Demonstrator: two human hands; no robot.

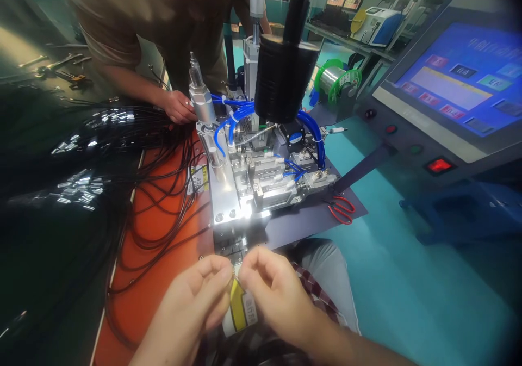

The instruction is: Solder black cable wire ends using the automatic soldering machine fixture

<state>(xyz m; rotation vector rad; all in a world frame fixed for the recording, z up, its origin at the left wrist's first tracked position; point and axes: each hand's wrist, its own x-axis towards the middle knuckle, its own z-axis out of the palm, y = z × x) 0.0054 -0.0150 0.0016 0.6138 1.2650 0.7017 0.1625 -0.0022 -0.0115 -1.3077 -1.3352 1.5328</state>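
Machine (271,189) lies straight ahead of left hand (202,290) and right hand (275,287), about equally near; its front block (229,247) sits just beyond them. Both pinch thumb to forefinger; any piece held is too small to identify.

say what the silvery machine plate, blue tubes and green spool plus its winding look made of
Silvery plate: likely bare metal, smooth and bright, from its hard glare.
Blue tubes: probably flexible plastic, evenly coloured, from their smooth bends.
Green spool: perhaps moulded plastic, given its glossy, even green; its winding looks like shiny metal wire, but which metal I can't tell.
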